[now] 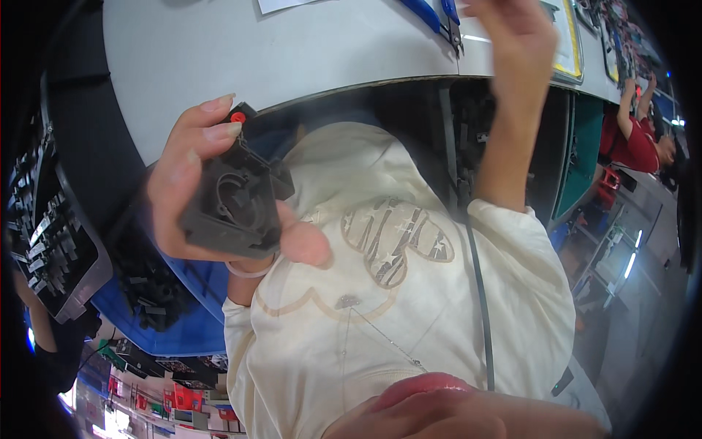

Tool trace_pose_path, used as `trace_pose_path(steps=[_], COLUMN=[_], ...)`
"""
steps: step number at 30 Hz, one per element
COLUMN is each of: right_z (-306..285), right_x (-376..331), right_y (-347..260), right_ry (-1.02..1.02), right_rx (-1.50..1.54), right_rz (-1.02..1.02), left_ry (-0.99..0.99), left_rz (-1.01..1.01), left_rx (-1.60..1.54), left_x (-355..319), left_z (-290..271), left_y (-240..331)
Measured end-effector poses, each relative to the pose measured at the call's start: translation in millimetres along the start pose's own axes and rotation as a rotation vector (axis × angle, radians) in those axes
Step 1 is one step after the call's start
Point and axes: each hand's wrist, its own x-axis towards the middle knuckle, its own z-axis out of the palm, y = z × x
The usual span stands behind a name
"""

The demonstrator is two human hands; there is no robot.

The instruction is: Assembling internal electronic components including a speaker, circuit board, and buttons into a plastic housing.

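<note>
Black housing (241, 212) in left hand (174, 208), blue bin (162, 341) nearby; right hand (515, 28) (grip unclear) near pliers (450, 29).

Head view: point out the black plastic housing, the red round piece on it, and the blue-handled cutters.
Black plastic housing (240, 196): head view, on its round recess.
Red round piece (238, 117): head view, on its face.
Blue-handled cutters (425, 14): head view, on the left-hand handle.
</note>
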Motion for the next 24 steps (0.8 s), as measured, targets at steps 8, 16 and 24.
trace_pose_path(steps=[8,16,24], right_z=[-54,-47,-59], right_x=[66,123,132], right_y=[35,40,45], right_ry=[-0.030,-0.046,-0.283], right_rx=[-0.446,-0.448,-0.639], right_rz=[0.310,0.020,-0.133], left_ry=[-0.022,-0.045,-0.011], left_rz=[-0.137,-0.248,-0.209], left_rx=[-0.096,-0.069,-0.079], left_x=[-2,-3,-3], left_z=[8,-5,-2], left_y=[5,8,3])
